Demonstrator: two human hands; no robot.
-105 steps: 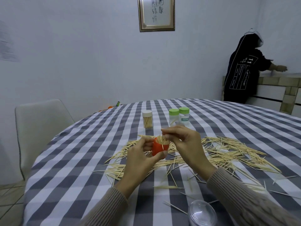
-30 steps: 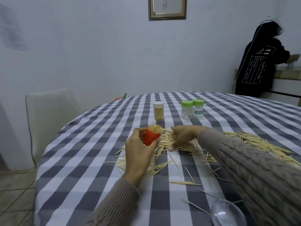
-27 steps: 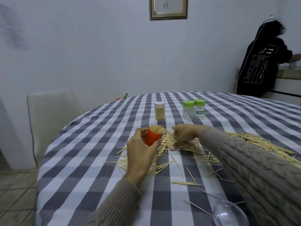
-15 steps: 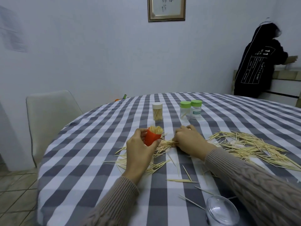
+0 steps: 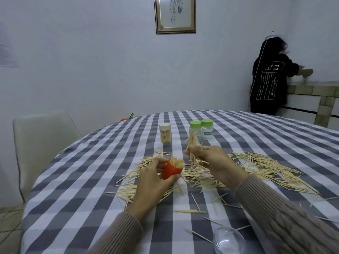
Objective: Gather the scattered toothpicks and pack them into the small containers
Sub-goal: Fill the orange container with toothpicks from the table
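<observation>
My left hand (image 5: 153,182) grips a small orange container (image 5: 171,170), tilted and packed with toothpick ends at its mouth. To its right, my right hand (image 5: 211,160) pinches a small bunch of toothpicks (image 5: 191,143) lifted above the table, pointing up and away. Loose toothpicks (image 5: 266,169) lie scattered over the checked tablecloth (image 5: 91,180) under and to the right of both hands. Farther back stand a filled white-capped container (image 5: 165,132) and two green-capped containers (image 5: 201,131).
A clear plastic lid (image 5: 229,241) lies at the near edge, right of centre. A white chair (image 5: 42,140) stands at the table's left. A person in a dark hooded top (image 5: 267,76) stands at a counter at the far right.
My right hand has risen off the pile with a bunch of toothpicks pinched in it. My left hand keeps holding the orange container in about the same place.
</observation>
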